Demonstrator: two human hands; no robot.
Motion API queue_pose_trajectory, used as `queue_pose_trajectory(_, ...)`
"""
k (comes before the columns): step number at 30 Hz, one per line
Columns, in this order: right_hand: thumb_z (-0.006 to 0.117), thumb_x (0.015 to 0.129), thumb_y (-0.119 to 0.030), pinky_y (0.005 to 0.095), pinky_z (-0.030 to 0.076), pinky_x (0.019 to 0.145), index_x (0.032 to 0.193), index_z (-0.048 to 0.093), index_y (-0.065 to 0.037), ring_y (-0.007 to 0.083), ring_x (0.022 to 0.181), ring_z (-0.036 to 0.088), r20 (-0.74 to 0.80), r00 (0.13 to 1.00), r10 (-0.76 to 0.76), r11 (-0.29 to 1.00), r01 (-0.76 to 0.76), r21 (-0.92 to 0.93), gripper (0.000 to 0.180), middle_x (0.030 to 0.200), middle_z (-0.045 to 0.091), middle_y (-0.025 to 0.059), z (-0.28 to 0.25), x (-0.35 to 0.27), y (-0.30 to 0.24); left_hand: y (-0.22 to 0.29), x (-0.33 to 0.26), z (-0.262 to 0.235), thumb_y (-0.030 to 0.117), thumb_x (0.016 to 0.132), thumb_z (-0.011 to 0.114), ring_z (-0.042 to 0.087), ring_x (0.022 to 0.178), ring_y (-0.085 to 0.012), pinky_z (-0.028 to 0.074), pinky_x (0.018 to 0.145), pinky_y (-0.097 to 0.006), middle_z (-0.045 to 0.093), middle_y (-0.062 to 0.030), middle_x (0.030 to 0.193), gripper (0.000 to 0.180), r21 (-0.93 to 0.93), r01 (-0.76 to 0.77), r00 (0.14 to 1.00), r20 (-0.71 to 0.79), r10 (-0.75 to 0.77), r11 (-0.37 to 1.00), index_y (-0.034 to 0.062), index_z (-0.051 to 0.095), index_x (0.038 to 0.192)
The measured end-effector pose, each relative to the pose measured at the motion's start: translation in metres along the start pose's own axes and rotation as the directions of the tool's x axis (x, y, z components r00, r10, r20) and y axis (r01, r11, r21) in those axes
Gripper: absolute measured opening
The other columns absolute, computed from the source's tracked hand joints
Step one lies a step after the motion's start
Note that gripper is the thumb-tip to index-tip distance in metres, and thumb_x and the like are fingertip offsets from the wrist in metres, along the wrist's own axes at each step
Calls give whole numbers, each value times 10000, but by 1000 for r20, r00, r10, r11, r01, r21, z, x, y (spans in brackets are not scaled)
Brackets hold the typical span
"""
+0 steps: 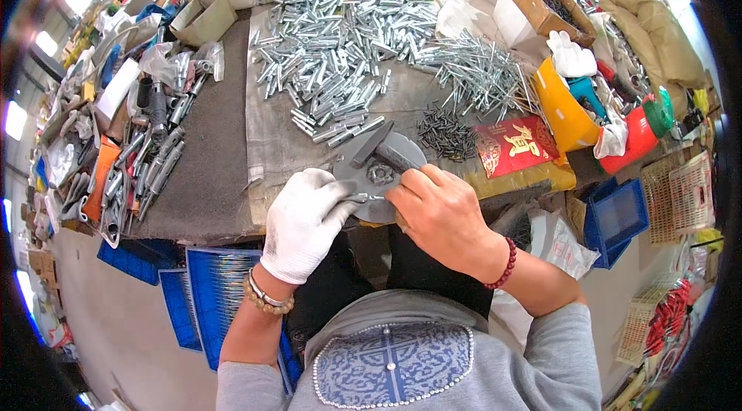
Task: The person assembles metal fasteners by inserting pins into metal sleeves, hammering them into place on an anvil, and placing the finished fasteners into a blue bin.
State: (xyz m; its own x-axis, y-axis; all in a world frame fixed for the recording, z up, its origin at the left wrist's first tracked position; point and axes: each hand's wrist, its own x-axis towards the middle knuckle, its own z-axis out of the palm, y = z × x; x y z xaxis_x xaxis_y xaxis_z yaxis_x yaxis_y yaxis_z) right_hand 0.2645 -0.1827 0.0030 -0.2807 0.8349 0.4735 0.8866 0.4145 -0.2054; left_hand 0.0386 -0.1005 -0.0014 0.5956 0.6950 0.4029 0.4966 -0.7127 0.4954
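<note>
My left hand point(304, 218), in a white knit glove, is closed on a small silver metal pin point(371, 197) near the front edge of the bench. My bare right hand point(444, 214) pinches its other end, so the fingers cover most of it. Just beyond lies a round grey metal plate point(345, 171) with a ring-shaped middle. A hammer point(372, 145) rests on this plate, its handle running toward my right hand and partly hidden by it.
Silver metal sleeves point(332, 48) lie heaped across the bench, with thin metal rods point(483, 75) and small dark pins point(447, 133) to their right. A red card point(516, 146) lies nearby. Tools point(158, 160) crowd the left; blue crates point(212, 295) stand below.
</note>
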Motion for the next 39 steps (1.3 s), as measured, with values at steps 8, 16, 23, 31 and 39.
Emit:
queue_pose_trajectory(8,721,810,-127,389,564,795,883,651,-103,247,915,641,-33,999,-10,1000,10,1,104,926,586,56,3,4,0,-7,1,2,103,866,836,706,929,-322,566,831,-410,716,-129,967,141,-49,-3,1000,13,4,999,56,806,995)
queue_pose_trajectory(16,725,840,-113,394,558,810,873,645,-104,259,919,638,-17,999,-28,997,29,77,87,936,586,63,7,5,8,-9,-3,1,98,875,821,709,915,-327,567,812,-409,717,-127,964,143,-29,-42,999,16,43,999,54,804,1011)
queue_pose_trajectory(23,699,831,-100,399,560,820,885,662,-95,258,945,644,44,997,-61,994,57,96,66,963,601,67,5,9,7,-8,-6,5,93,874,821,696,934,-326,559,828,-413,708,-129,964,158,-68,-28,1000,8,28,997,60,809,1028)
queue_pose_trajectory(31,791,794,-28,400,588,847,1082,777,-97,282,940,702,-55,996,68,986,-59,156,297,994,679,69,-8,-2,19,-8,-12,9,62,854,819,673,944,-332,547,843,-419,689,-130,959,164,-74,-4,999,-42,1,997,48,802,1016)
queue_pose_trajectory(39,708,816,32,445,594,863,1030,815,-110,327,1008,724,-185,908,375,912,-397,-98,279,960,700,99,-40,-23,130,-5,-11,10,38,856,833,677,947,-322,547,831,-410,687,-127,962,159,-91,0,999,-50,-5,996,55,800,1011)
